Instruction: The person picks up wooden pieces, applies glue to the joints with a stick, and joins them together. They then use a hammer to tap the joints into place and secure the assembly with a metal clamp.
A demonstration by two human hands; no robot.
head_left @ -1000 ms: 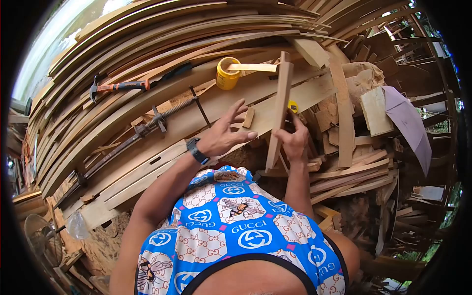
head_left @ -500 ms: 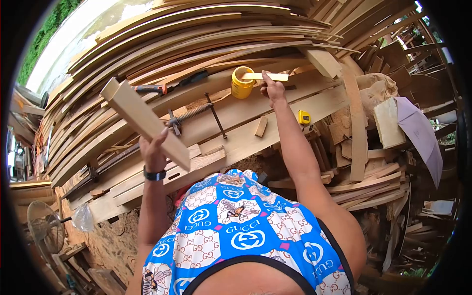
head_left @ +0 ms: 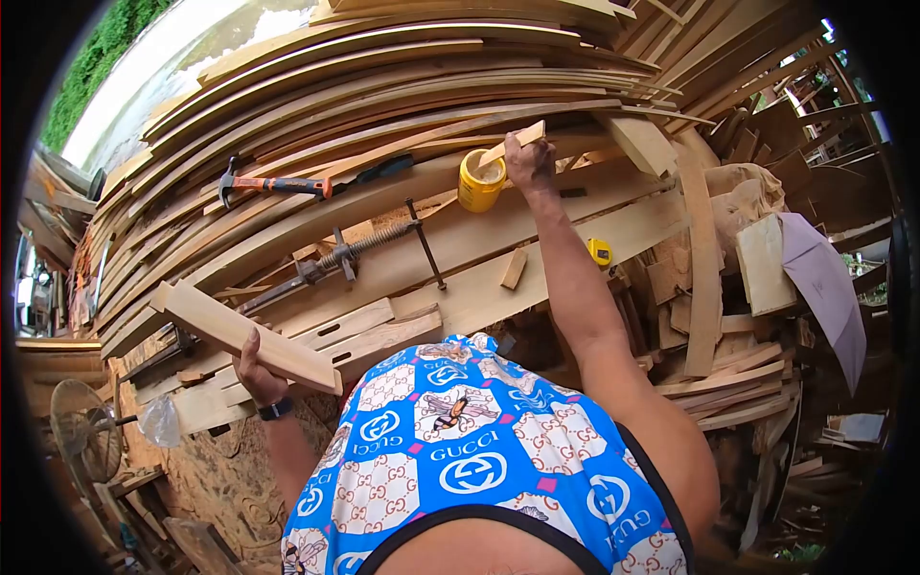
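At the lower left, my left hand [head_left: 259, 372] grips a pale wooden board [head_left: 244, 333], which is tilted above the workbench. Up at the back, my right hand [head_left: 530, 158] is closed around a flat wooden stick [head_left: 516, 141]. The stick's lower end goes into the mouth of a yellow plastic jar [head_left: 479, 190], which stands upright. What the jar holds is hard to make out. Left of the jar, a bar clamp [head_left: 355, 251] with a threaded screw lies on the bench. A small wood block [head_left: 515, 269] rests below the jar.
A hammer [head_left: 278, 185] with an orange and black handle lies by the stacked planks [head_left: 402, 86]. To the right sits a yellow tape measure [head_left: 599, 252]. Slotted wooden pieces [head_left: 355, 326] lie at the bench's near edge. A fan [head_left: 84, 426] stands at lower left.
My left hand has lowered the board toward the lower left, uncovering the hammer head. My right hand has raised and tilted the stick, its lower end still in the jar.
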